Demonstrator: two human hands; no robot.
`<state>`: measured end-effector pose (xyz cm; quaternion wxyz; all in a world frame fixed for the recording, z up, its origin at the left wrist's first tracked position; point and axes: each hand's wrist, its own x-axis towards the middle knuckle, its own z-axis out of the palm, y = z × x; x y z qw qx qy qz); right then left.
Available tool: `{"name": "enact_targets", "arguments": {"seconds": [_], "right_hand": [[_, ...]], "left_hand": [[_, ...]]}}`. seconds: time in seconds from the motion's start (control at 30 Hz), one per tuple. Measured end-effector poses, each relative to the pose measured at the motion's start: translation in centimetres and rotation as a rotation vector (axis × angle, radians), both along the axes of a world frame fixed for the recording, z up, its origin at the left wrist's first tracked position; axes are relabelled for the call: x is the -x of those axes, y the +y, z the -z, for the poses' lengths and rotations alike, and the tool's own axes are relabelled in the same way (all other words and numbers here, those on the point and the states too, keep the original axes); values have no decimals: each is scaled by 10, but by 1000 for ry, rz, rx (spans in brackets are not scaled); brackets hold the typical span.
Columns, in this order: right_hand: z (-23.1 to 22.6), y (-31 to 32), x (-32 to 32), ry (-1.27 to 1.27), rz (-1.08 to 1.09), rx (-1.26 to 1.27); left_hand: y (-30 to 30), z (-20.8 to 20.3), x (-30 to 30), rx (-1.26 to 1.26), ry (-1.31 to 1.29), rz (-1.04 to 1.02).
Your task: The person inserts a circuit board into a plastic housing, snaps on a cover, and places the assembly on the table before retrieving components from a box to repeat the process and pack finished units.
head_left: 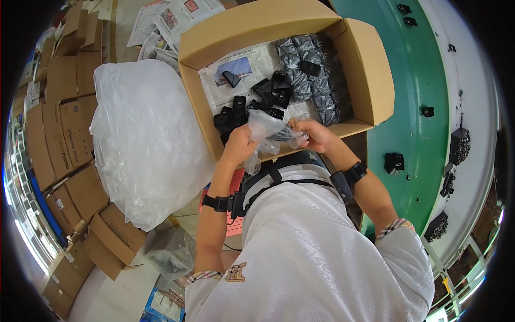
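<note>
Over the near edge of an open cardboard box [257, 33], both my hands grip a clear plastic bag [266, 126]. My left hand [240, 145] pinches its left side. Closed on the right end is my right hand [317, 135]. Something dark shows through the film near the right fingers; I cannot tell whether it is inside the bag or behind it. Loose black plastic parts [279, 88] lie on newspaper [212, 94] within the box. Along the box's right side, black parts wrapped in clear film [321, 86] sit in rows.
A big, bulging translucent plastic sack [147, 145] stands left of the box. Cardboard cartons [59, 139] are stacked farther left. To the right runs a green surface [410, 107] with scattered black parts [394, 162]. More newspaper [177, 21] lies beyond the box at upper left.
</note>
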<state>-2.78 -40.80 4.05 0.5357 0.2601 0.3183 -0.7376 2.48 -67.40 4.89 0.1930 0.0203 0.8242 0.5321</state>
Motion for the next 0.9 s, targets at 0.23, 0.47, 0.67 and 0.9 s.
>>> {"name": "enact_targets", "arguments": {"seconds": [0.23, 0.47, 0.67, 0.9], "right_hand": [[-8, 7, 13, 325, -181, -149], [54, 98, 138, 1416, -644, -1509], [115, 92, 222, 1378, -1228, -1738], [101, 86, 225, 1630, -1433, -1688]], "left_hand": [[8, 2, -11, -60, -27, -195], [-3, -32, -12, -29, 11, -470], [13, -20, -21, 89, 156, -599], [1, -21, -29, -99, -87, -724]]}}
